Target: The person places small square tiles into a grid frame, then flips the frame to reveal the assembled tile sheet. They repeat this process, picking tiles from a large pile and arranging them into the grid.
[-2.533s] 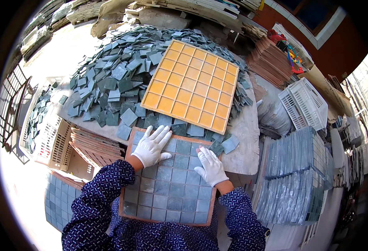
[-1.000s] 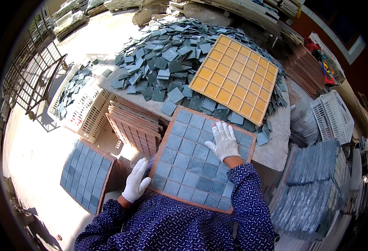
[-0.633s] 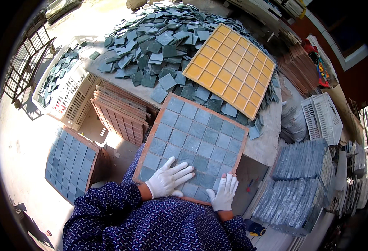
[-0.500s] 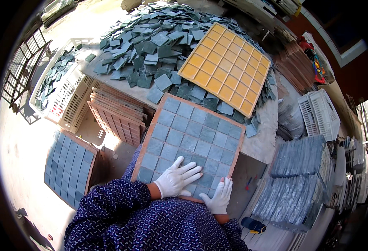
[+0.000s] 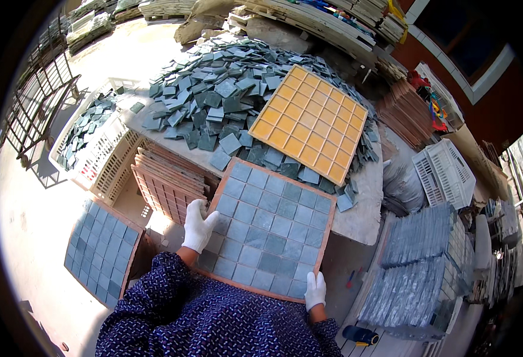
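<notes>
In front of me lies a reddish-brown tray (image 5: pixel 215 201) filled with rows of square grey-green stone tiles (image 5: pixel 262 220). Its far edge is by the tile heap. My left hand (image 5: pixel 199 229), in a white glove, grips the tray's left rim, thumb toward the tiles. At the near right corner my right hand (image 5: pixel 315 290), gloved too, closes round the rim; part of its fingers is hidden beyond the edge. Just past the tray, a yellow grid mould (image 5: pixel 312 122) with bare square cells rests tilted on the heap of loose tiles (image 5: pixel 214 89).
Left of me stands another stack topped by a tiled tray (image 5: pixel 101 250). Behind it are upright brown grid trays (image 5: pixel 169 184) and a cream plastic crate (image 5: pixel 115 166) holding tiles. At right are bundled tile sheets (image 5: pixel 413 262), a white crate (image 5: pixel 445 172) and a dark blue bottle-like object (image 5: pixel 359 335).
My left hand has gone from lying flat on the tiles to the tray's left rim. My right hand has shifted from the near tiles to the right corner. The view has tilted slightly upward.
</notes>
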Demonstrator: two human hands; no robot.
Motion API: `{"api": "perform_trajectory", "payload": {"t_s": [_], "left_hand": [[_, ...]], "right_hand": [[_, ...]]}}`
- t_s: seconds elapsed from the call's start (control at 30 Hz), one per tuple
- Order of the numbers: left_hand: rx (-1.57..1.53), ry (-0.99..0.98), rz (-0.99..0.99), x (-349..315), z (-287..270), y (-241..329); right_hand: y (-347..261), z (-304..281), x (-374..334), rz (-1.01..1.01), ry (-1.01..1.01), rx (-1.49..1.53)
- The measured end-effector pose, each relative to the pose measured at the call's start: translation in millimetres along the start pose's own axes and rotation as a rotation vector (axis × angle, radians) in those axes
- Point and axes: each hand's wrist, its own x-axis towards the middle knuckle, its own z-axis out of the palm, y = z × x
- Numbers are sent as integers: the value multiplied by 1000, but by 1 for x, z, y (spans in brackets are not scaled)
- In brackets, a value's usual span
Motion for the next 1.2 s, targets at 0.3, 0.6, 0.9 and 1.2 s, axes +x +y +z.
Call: {"api": "perform_trajectory", "payload": {"t_s": [0.3, 0.6, 0.9, 1.2], "left_hand": [[-653, -644, -118, 4, -69, 23], [-868, -332, -389, -54, -122, -35], [-1309, 366, -458, -195, -227, -142], [-1164, 642, -381, -257, -308, -237]], "right_hand": [[-3, -4, -22, -103, 153, 95], [-133, 3, 48, -571, -155, 61], [-259, 170, 23, -931, -735, 15], [-196, 174, 41, -606, -911, 139]]}}
